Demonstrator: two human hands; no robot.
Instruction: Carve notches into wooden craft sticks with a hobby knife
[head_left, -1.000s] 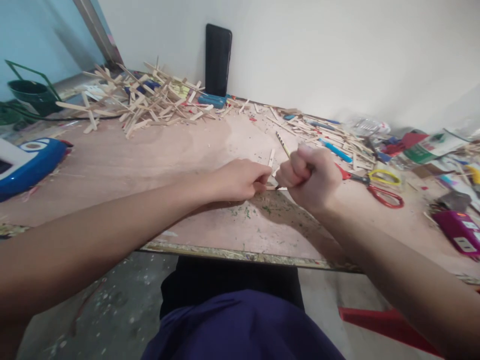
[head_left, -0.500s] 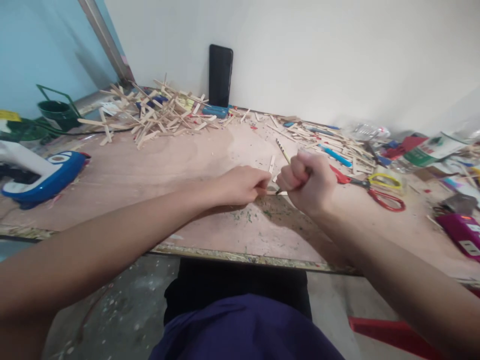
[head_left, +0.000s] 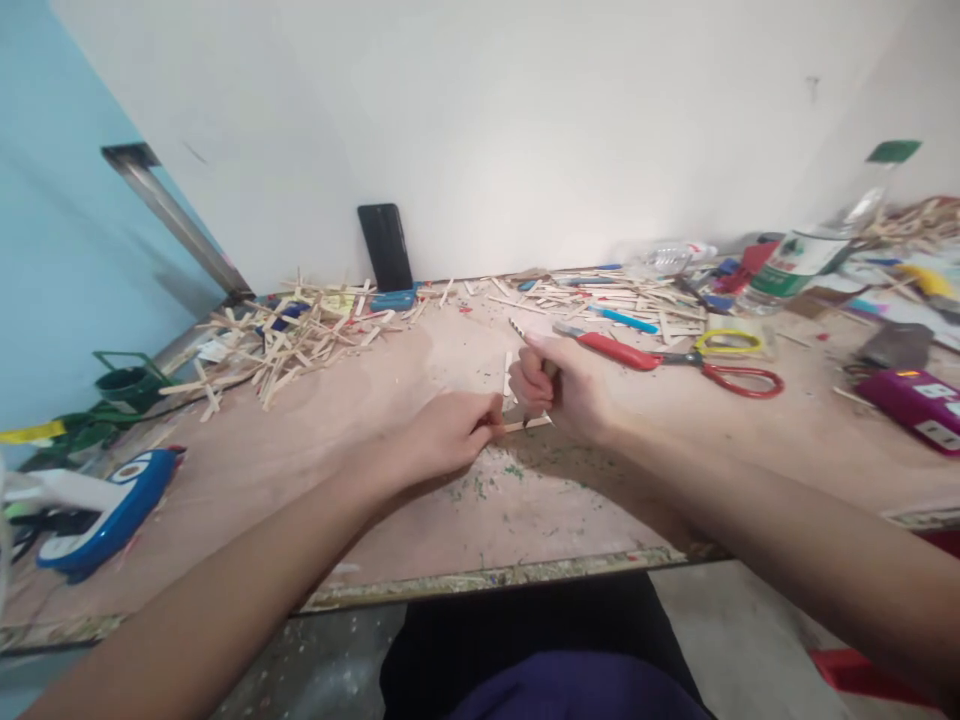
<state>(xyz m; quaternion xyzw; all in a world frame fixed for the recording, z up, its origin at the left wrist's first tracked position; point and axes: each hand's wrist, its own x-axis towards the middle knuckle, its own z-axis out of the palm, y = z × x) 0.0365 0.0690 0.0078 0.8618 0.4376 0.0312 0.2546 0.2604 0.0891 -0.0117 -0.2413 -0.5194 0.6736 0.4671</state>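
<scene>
My left hand (head_left: pixel 450 432) is closed, its fingertips pinching the left end of a flat wooden craft stick (head_left: pixel 536 424) that lies on the table. My right hand (head_left: pixel 559 385) is wrapped in a fist around a slim pencil (head_left: pixel 517 328) with a dark-and-pale patterned upper end. The pencil slants, its dark lower tip at the craft stick; most of its shaft is hidden by my fingers. Another craft stick (head_left: pixel 508 372) lies just beyond, between my hands. Small green crumbs (head_left: pixel 514 470) are scattered on the table in front of them.
Red-handled tool (head_left: pixel 619 350) and scissors (head_left: pixel 739 378) lie to the right, before a blue pen (head_left: pixel 624 320). A stick pile (head_left: pixel 300 335) and leaning phone (head_left: pixel 386 247) are behind. A bottle (head_left: pixel 806 255), purple power strip (head_left: pixel 911 405) and blue-white device (head_left: pixel 112 515) flank the table.
The camera view has tilted up and turned right, so everything sits lower and further left. Both hands keep their grips on the craft stick and the pencil.
</scene>
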